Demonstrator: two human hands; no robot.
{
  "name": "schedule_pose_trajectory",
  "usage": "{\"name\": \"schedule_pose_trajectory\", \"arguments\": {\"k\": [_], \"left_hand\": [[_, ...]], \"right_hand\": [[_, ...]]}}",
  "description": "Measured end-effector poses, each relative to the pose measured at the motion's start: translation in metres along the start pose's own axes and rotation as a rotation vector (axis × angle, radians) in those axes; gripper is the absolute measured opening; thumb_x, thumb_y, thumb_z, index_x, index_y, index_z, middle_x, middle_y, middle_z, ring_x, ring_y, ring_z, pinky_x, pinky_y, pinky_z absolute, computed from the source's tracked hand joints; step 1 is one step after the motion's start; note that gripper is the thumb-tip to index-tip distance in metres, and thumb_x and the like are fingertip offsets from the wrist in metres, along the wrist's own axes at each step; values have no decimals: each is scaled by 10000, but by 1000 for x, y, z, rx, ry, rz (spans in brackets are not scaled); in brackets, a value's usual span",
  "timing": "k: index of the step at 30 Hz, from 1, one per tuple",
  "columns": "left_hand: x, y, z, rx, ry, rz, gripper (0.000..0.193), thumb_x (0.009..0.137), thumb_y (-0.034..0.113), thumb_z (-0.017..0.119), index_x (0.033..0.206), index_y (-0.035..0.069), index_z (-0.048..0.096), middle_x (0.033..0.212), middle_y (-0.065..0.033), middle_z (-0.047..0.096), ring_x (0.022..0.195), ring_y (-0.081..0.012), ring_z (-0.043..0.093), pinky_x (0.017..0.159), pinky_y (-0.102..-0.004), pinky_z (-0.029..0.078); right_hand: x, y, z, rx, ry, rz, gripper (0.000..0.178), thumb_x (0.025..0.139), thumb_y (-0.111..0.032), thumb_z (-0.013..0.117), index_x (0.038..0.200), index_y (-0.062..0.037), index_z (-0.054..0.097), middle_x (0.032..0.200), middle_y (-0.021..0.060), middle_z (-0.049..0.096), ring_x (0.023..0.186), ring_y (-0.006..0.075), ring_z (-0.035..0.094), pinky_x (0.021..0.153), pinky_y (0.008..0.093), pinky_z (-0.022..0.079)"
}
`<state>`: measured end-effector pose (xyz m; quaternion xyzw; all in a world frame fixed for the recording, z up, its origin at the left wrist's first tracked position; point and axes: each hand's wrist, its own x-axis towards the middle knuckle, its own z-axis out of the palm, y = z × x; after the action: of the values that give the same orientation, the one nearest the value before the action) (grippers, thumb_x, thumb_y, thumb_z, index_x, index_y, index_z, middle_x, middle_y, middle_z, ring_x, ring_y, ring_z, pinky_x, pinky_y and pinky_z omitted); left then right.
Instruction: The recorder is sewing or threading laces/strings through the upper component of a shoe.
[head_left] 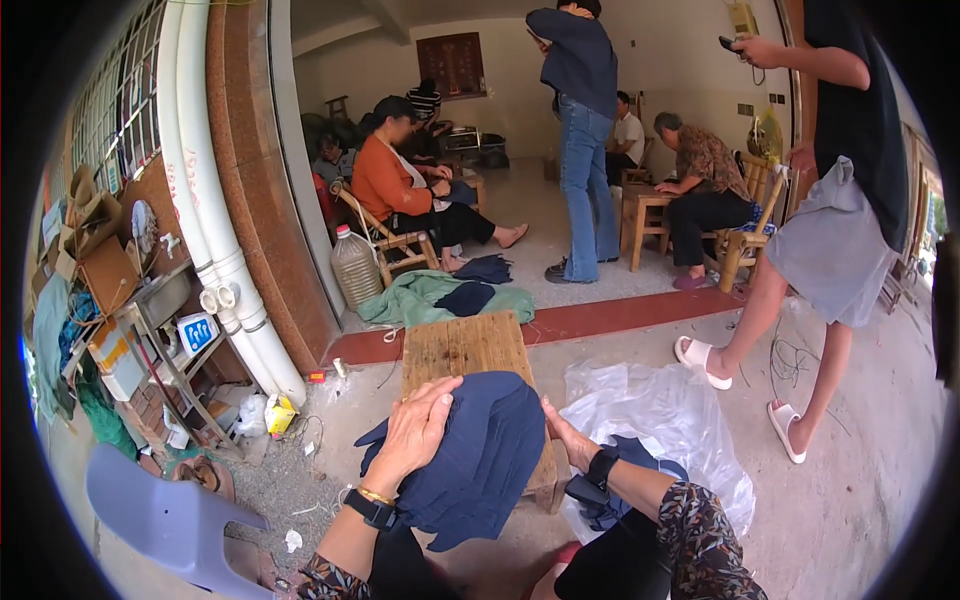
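A stack of dark navy cloth pieces (475, 445) lies in front of me, over the near end of a low wooden bench (462, 348). Its layers are fanned, with jagged edges. My left hand (412, 430) rests along the stack's left side, fingers stretched out flat against the cloth. At the right side my right hand (572, 438) is held on edge, fingers extended, palm toward the stack; whether it touches the cloth is hard to tell. Below my right wrist, more navy cloth (640, 458) lies on a clear plastic sheet (690, 425).
A green cloth (410, 300) with navy pieces lies beyond the bench, beside a large plastic jug (356, 268). A purple-grey plastic chair (165, 515) stands at left. Someone in white slippers (705, 362) stands at right; several people sit or stand in the room ahead.
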<state>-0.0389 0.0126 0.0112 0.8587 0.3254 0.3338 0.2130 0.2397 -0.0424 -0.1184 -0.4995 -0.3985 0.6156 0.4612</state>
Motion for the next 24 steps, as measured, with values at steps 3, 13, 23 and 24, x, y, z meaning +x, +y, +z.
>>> {"name": "schedule_pose_trajectory", "arguments": {"k": [3, 13, 23, 24], "left_hand": [[-4, 20, -12, 145, -32, 7, 435, 1060, 346, 401, 1362, 137, 635, 1419, -125, 604, 1324, -331, 548, 1040, -553, 381], [-55, 53, -27, 89, -139, -57, 422, 1030, 280, 452, 1364, 94, 630, 1424, -156, 590, 1338, -333, 534, 1069, -472, 350], [-57, 44, 6, -88, 28, -42, 429, 1064, 252, 383, 1374, 67, 614, 1417, -162, 590, 1341, -360, 526, 1082, -486, 359], [-53, 54, 13, 6, 33, -16, 429, 1068, 266, 383, 1372, 75, 617, 1414, -152, 595, 1337, -350, 531, 1077, -487, 363]], "right_hand": [[-5, -1, 15, 86, -17, 58, 1027, 920, -862, 240, 1610, -101, 275, 1618, 114, 368, 1489, 280, 334, 1210, 453, 258], [-59, 35, 39, 73, -35, 250, 1131, 853, -933, 156, 1632, -112, 181, 1641, 170, 300, 1513, 361, 263, 1183, 595, 245], [-61, 8, 9, -358, 202, 67, 1090, 916, -869, 231, 1147, 86, 702, 1104, 238, 710, 1043, 281, 665, 867, 383, 542], [-71, 1, -11, -514, 303, -74, 975, 948, -815, 326, 821, 65, 727, 714, 138, 692, 671, 209, 642, 615, 347, 516]]}}
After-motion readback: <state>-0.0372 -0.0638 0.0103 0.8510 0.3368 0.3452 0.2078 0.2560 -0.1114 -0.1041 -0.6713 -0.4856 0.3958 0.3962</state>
